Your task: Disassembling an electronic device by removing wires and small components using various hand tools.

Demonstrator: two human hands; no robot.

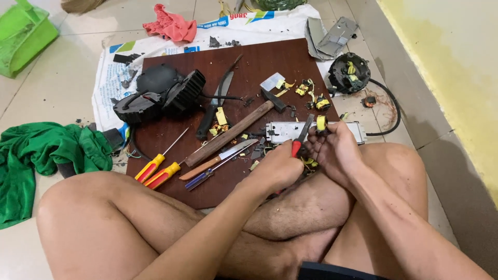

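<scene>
Pale floor tiles (67, 78) formed the work area in the head view, with a yellowish wall (456, 67) along the right side. On the tiles we found a printed white sack (249, 26) with blue, green and red marks, spread flat as a ground sheet, and over it a dark brown board (207, 192) serving as a bench. We sat cross-legged at its near edge, which kept the work close over the lap. Our left hand (277, 168) was closed in a fist round the red handles of a pair of pliers (301, 137), their dark nose pointing up and away. Our right hand (334, 150) was curled, its fingertips pinching a small yellow-taped component (321, 123) just beside the plier nose; we could not tell whether the nose touched it. A grey metal plate (285, 130) lay directly beyond both hands. Laid out within reach to the left were a wooden-handled hammer (233, 132), a knife (220, 157), two yellow-and-orange screwdrivers (155, 171) and a black finned housing (161, 93). Yellow scraps (303, 89) lay scattered across the board's far right. A green cloth (46, 148), a red rag (171, 25) and a green bin (23, 33) sat off the board.
</scene>
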